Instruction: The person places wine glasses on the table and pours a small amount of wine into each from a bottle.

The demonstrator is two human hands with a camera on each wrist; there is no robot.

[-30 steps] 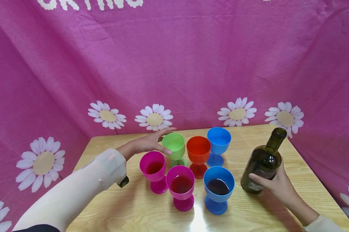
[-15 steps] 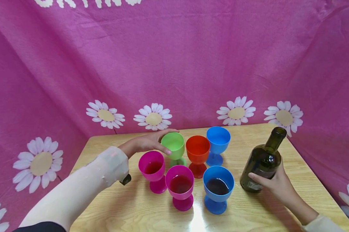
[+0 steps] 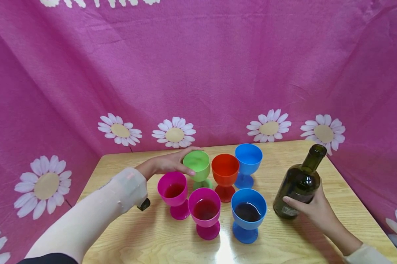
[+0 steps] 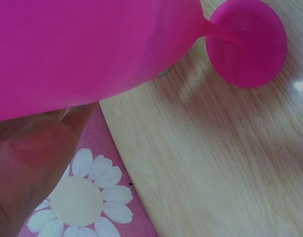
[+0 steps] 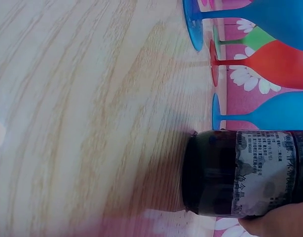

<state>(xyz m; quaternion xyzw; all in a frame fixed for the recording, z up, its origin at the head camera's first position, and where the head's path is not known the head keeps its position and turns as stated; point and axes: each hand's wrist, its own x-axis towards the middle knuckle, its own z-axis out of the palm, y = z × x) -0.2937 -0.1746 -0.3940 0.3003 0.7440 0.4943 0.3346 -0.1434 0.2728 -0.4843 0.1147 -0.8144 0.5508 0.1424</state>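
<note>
My left hand (image 3: 169,162) reaches across to the light green goblet (image 3: 202,169) and holds its bowl, thumb on the near side and fingers on the far side. In the left wrist view, a pink goblet (image 4: 102,44) hides most of that hand (image 4: 33,163) and nearly all the green one. On the right, a dark green wine bottle (image 3: 297,190) stands slightly tilted in view, gripped round its lower body by my right hand (image 3: 317,212). The right wrist view shows the bottle's printed label (image 5: 262,170) and its base at the table.
Two pink goblets (image 3: 173,189) (image 3: 205,213) with red liquid stand at the front left. A blue goblet (image 3: 249,211) with dark liquid is to their right. Behind are an orange-red goblet (image 3: 225,172) and another blue one (image 3: 249,161). Pink flowered cloth (image 3: 218,80) surrounds the wooden table (image 3: 145,242).
My left hand has closed in on the green goblet, its fingers now against the bowl. The right hand and the bottle have stayed in place.
</note>
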